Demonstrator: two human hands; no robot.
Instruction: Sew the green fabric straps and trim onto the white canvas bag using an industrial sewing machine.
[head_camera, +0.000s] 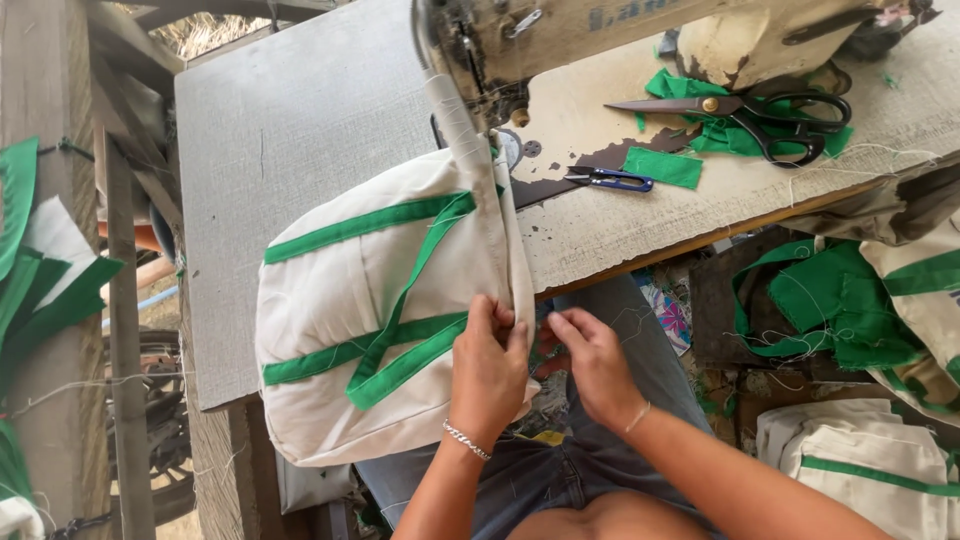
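While both hands' fingers (497, 318) pinch its edge: cream bag (370, 300), long axis toward the sewing machine (520, 40).

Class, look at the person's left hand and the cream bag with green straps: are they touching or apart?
Touching. The head view shows the left hand pinching the edge of the cream bag, with its fingers folded over the fabric.

Open grey worktop (290, 110) toward 11 o'clock of the cream cloth bag with green straps (370, 300): free passage there. Blocked at 12 by the worn beige sewing machine (600, 30). Cluttered toward 2 with black-handled scissors (750, 115), small blue thread snips (612, 180) and green fabric scraps (665, 167). Narrow gap only between both hands at the bag's edge.
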